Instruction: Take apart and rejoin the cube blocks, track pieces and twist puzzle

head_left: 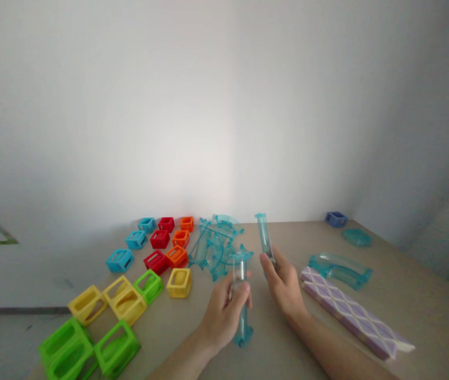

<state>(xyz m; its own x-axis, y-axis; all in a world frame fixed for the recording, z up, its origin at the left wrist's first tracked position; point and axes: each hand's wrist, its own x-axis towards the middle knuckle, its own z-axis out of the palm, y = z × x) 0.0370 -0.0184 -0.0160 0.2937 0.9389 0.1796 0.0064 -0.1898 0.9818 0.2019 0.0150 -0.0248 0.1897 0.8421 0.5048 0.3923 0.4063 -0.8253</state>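
My left hand (226, 303) is closed around a clear teal plastic tube piece (242, 322), held nearly upright with flared connector ends at top and bottom. Slightly higher and to the right, my right hand (286, 282) grips a second clear teal tube (264, 232), which tilts a little to the left. Its lower end is hidden in the palm. The two tubes are apart. Behind the left hand lies a pile of clear teal track pieces (212, 245), some curved.
Red, orange, blue, yellow and green open-sided blocks (124, 300) spread over the table's left side. At right lie a purple patterned long box (351, 311), a curved teal track piece (341, 269), a teal disc (357, 237) and a dark blue block (336, 219). A wall (224, 105) stands behind.
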